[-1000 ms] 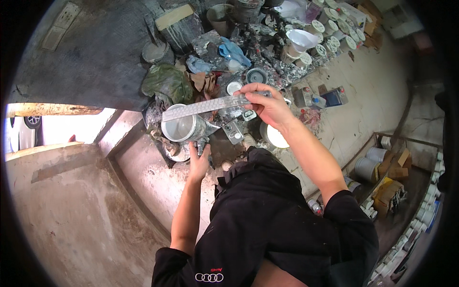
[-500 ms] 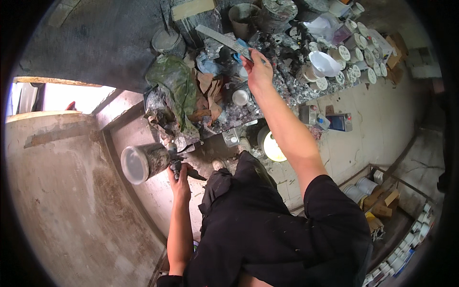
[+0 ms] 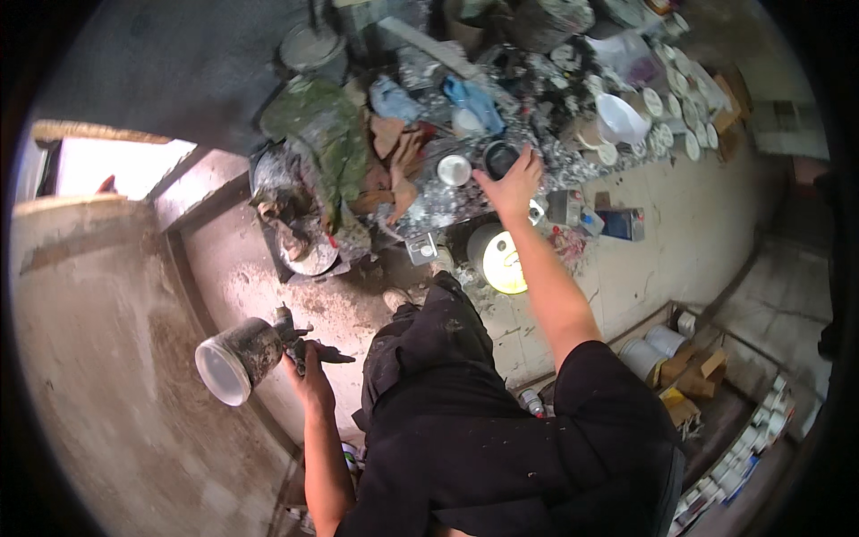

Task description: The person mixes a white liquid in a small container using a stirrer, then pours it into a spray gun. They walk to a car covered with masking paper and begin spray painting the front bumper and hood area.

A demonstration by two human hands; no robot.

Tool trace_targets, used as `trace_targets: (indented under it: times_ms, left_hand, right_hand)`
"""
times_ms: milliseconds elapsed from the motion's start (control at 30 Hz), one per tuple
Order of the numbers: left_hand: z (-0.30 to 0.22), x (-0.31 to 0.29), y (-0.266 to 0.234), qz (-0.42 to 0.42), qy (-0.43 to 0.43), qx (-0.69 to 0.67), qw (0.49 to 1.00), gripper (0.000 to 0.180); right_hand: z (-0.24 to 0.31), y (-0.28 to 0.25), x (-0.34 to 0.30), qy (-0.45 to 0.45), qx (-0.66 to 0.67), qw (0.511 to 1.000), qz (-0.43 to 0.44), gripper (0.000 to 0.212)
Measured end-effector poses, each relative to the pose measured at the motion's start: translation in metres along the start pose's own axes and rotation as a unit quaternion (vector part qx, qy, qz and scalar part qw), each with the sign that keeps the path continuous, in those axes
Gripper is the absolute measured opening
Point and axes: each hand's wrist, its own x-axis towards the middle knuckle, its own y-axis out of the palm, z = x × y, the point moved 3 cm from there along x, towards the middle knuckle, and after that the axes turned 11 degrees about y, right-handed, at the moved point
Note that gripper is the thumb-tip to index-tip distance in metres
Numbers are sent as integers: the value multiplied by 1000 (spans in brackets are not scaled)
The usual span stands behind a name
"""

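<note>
My left hand [image 3: 309, 374] is closed around the grip of a spray gun [image 3: 297, 340]. Its large translucent, paint-smeared cup [image 3: 240, 360] points out to the left. Over the front edge of the cluttered bench, my right hand [image 3: 514, 185] has its thumb and fingers apart around the near side of a round black cup or lid [image 3: 499, 157]; whether they touch it I cannot tell. A small white round lid [image 3: 454, 170] lies just left of it. Farther back, a long grey flat strip [image 3: 428, 46] rests on the bench, away from both hands.
A green stained cloth [image 3: 315, 134] and blue rags [image 3: 474, 100] lie on the bench. Several white-lidded tubs [image 3: 693, 116] crowd its right end. A lit round bucket [image 3: 501, 262] and metal cans [image 3: 619, 224] stand below the bench edge. A wall [image 3: 98, 358] rises at left.
My right hand has left the end of the grey strip and come nearer, over to the black round cup or lid. My left hand has lowered the spray gun, moving it leftward.
</note>
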Motion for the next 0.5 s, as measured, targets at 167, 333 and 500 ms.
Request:
trace_targets:
  times_ms: [167,333,500]
  left_hand:
    - [11,4,-57,-61,13,54,997,28]
    - [34,30,-141,-90,33,10,995,13]
    - [51,71,-238,-90,16,20,996,17]
  right_hand:
    - [-18,28,32,78,-188,968,149,118]
    - [-36,12,16,209,-194,952,115,122]
    - [-53,-16,-98,190,-239,935,182,124]
